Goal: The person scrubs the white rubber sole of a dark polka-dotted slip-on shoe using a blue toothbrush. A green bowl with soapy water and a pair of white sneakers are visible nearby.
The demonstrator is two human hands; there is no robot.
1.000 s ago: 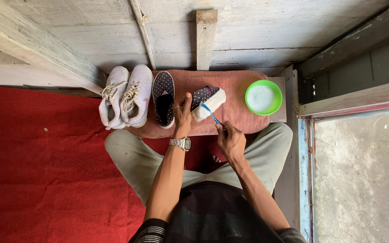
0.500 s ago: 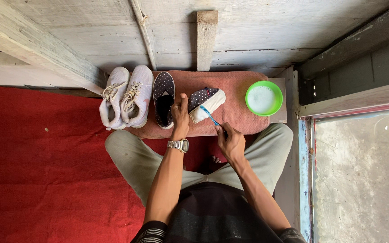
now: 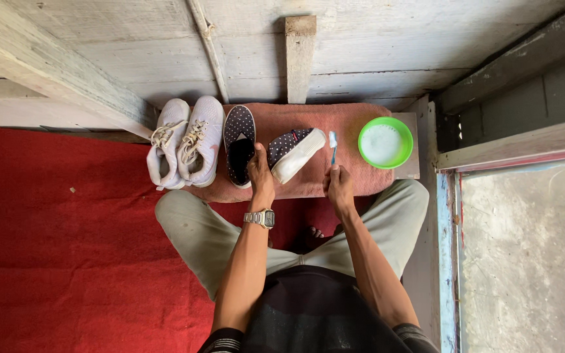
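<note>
weathered planks are backing a pink towel (image 3: 354,171) at frame centre. left hand (image 3: 260,171) is gripping the dotted shoe (image 3: 295,151), tilted sole-right; right hand (image 3: 339,186), just right, is clasping a toothbrush (image 3: 333,146) pointing up, bristles beside the sole.

A pink towel (image 3: 354,176) lies on the floor, partly on the red carpet (image 3: 67,248) and up against the wooden wall. On the towel stand a pair of white sneakers (image 3: 188,144), one dark dotted slip-on shoe (image 3: 239,140), and a green bowl (image 3: 385,142) with white foamy liquid.
</note>
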